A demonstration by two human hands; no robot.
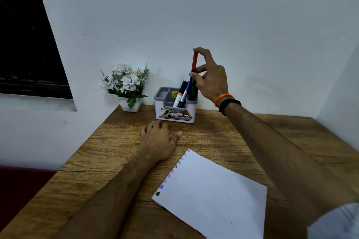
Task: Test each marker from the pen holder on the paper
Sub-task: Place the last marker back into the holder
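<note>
the red-capped marker is held upright above the right rear compartment of the pen holder, its lower end among the other markers standing there. it is judged light, rigid and smooth-barrelled; a pinch at mid-barrel is considered the secure hold, since a pull on the cap alone could separate it. the right hand is closed round the marker: the cap top is touched by 1 fingertip, and the barrel below the cap is pinched by the thumb. the left hand is laid flat and relaxed on the wooden table, just before the holder, grasping nothing. the paper, marked along its left edge with colour swatches, lies nearer the person.
</note>
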